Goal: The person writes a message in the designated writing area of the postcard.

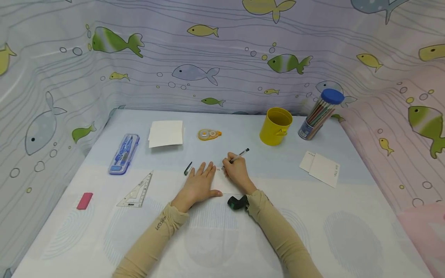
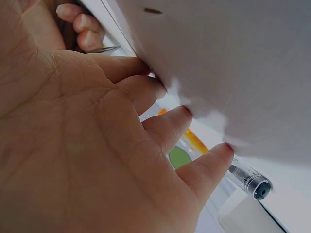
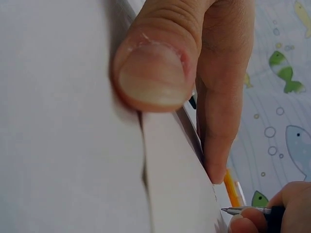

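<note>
My right hand [image 1: 237, 172] pinches a pen [image 1: 242, 153], its tip down at the upper part of a white paper card [image 1: 227, 187]. Small reddish marks show on the card near the tip. Spread over the card's left side, my left hand [image 1: 197, 186] rests with fingers straight and thumb out to the right. In the right wrist view the left thumb [image 3: 153, 73] presses by the card's edge, and the pen's metal point [image 3: 233, 210] comes close to the paper. A clear pen cap [image 1: 188, 168] with a dark end lies just beyond the left fingertips.
Further back are a white card stack [image 1: 165, 133], orange correction tape [image 1: 209, 134], a yellow mug [image 1: 276, 127] and a blue-lidded pencil tube [image 1: 320, 115]. Two cards with writing [image 1: 324, 170] lie right. Leftward are a blue case [image 1: 124, 154], set square [image 1: 136, 193] and pink eraser [image 1: 85, 201].
</note>
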{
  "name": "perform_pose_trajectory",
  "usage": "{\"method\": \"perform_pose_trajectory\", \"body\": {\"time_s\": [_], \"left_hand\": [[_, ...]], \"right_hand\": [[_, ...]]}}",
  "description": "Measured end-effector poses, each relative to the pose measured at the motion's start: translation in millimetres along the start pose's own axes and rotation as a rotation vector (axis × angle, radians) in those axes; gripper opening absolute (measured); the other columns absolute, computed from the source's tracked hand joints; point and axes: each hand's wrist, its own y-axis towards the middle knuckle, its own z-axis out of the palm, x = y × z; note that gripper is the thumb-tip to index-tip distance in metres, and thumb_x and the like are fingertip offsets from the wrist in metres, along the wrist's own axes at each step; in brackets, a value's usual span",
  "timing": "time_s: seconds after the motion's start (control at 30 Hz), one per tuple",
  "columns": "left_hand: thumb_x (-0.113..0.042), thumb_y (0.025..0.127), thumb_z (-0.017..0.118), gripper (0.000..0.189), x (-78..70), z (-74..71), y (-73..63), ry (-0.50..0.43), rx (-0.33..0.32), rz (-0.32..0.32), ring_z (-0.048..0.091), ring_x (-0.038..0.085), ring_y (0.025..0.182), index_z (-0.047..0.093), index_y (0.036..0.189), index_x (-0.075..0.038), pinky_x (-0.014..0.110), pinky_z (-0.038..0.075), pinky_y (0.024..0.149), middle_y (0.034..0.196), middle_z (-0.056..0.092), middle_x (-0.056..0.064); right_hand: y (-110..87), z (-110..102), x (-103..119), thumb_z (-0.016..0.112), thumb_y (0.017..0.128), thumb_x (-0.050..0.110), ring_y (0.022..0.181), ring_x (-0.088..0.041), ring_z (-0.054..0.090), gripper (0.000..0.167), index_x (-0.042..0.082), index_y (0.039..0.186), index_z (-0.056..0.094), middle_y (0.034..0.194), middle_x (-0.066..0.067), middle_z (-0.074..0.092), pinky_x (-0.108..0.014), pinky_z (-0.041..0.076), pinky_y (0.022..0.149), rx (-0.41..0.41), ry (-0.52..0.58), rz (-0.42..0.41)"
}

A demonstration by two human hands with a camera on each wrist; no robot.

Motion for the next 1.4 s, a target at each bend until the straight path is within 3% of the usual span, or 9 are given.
{"method": "perform_pose_trajectory", "body": {"time_s": [0.83, 1.13, 1.4], "left_hand": [[-0.059, 0.085, 0.062, 0.097, 1.1, 2.2, 1.2, 0.006, 0.005, -0.005, 0.013, 0.037, 0.15, 0.023, 0.153, -0.003, 0.062, 0.017, 0.117, 0.162, 0.017, 0.014], [-0.059, 0.085, 0.062, 0.096, 1.5, 2.5, 2.3, 0.018, -0.001, 0.0, 0.014, 0.037, 0.15, 0.025, 0.153, -0.002, 0.062, 0.017, 0.116, 0.162, 0.019, 0.014], [-0.059, 0.085, 0.062, 0.096, 0.8, 2.5, 2.1, 0.019, 0.002, 0.004, 0.013, 0.038, 0.15, 0.024, 0.153, -0.002, 0.062, 0.017, 0.116, 0.162, 0.018, 0.014]], "right_hand": [[0.0, -0.1, 0.3, 0.049, 0.088, 0.006, 0.032, -0.005, 0.041, 0.033, 0.012, 0.058, 0.037, 0.041, 0.005, 0.045, -0.019, 0.03, 0.034, -0.002, -0.034, 0.001], [-2.1, -2.8, -0.2, 0.047, 0.093, 0.007, 0.033, -0.007, 0.042, 0.035, 0.012, 0.059, 0.039, 0.041, 0.004, 0.045, -0.02, 0.028, 0.036, 0.051, -0.041, -0.067], [-2.5, -3.2, 1.1, 0.048, 0.092, 0.005, 0.033, -0.008, 0.043, 0.035, 0.011, 0.059, 0.039, 0.04, 0.003, 0.045, -0.021, 0.029, 0.035, 0.048, -0.026, -0.047]]}}
